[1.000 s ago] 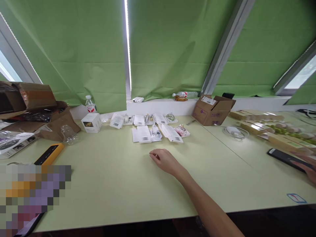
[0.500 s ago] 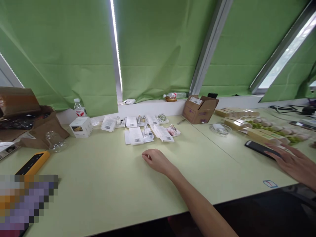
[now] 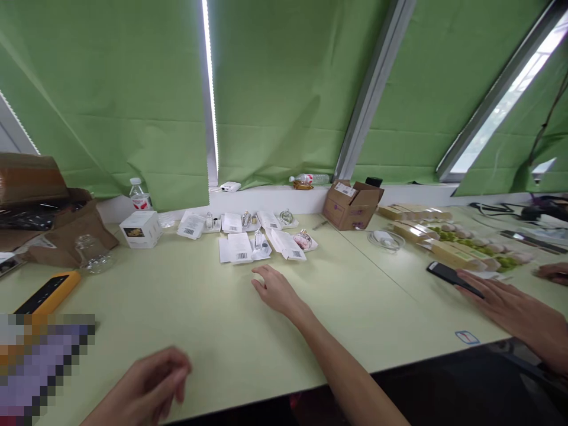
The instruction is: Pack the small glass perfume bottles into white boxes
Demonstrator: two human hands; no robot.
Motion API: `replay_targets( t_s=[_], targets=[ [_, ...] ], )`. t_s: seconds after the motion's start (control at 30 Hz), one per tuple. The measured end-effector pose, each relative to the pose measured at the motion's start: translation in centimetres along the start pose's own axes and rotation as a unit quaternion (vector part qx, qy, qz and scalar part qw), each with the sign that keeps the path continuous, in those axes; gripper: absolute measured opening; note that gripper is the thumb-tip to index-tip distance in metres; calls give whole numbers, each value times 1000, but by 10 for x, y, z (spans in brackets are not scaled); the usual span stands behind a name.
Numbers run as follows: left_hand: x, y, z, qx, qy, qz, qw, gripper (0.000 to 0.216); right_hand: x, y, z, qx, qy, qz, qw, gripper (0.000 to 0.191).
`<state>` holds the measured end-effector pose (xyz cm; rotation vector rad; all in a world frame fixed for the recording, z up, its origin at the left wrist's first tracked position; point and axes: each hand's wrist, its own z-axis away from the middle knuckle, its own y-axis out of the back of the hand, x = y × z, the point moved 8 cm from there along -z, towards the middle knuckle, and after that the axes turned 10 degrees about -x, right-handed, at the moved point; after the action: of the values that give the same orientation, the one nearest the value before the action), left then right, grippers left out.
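The left hand point(image 3: 155, 378) is blurred and its wrist is cut off at the bottom of view; it is half-curled over the table's point(image 3: 213, 313) near edge, with nothing visible in it. At the left edge of view a cardboard carton point(image 3: 75, 231) is cut off, and a mosaic blots out the thing at the table's near left corner. It lies partly over an orange-cased device point(image 3: 48, 293). A white box point(image 3: 141, 229) hides the foot of an upright water bottle point(image 3: 141, 195). A co-worker's hand point(image 3: 510, 302) covers part of a black phone point(image 3: 450, 276), and a second co-worker's hand point(image 3: 554, 273) is only partly in view.

Five small glass bottles point(image 3: 258, 239) lie with five white barcoded cards point(image 3: 240, 248) towards the table's far edge: three in the back row, two in front. The print is too small to read. The right hand point(image 3: 276, 290), empty with fingers loosely bent, rests just on the near side of the front row, apart from it. One open carton point(image 3: 352, 206) stands by the far edge, right of the bottles.
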<state>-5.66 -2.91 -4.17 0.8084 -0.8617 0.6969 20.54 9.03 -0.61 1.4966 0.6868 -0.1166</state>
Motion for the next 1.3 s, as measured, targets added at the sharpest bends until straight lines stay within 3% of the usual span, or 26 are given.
replay_targets(
  t_s=[0.07, 0.13, 0.23, 0.33, 0.5, 0.83, 1.1, 1.3],
  targets=[
    [36, -2, -36, -13, -81, -60, 995, 40, 4, -1, -1, 3, -15, 1, 1000, 36],
    [63, 10, -70, 79, -126, -151, 977, 43, 5, 0, -2, 8, -17, 0, 1000, 36],
    [89, 18, -117, 198, -179, -279, 922, 45, 5, 1, -2, 21, -9, -4, 1000, 35],
    [93, 13, -160, 222, -185, -367, 884, 66, 7, 0, -4, 20, -6, -1, 1000, 33],
    [83, 7, -197, 189, -141, -435, 869, 94, 9, -3, -6, 10, -1, 7, 1000, 30],
    [77, 7, -189, 137, -140, -444, 874, 98, 10, 0, -9, 26, -5, 3, 1000, 31],
    [58, 5, -155, 119, -144, -448, 874, 92, 5, 18, -5, 111, 41, -12, 993, 29],
    [46, 4, -126, 129, -151, -455, 868, 87, 6, 21, -4, 136, 45, -25, 989, 32]
  ],
)
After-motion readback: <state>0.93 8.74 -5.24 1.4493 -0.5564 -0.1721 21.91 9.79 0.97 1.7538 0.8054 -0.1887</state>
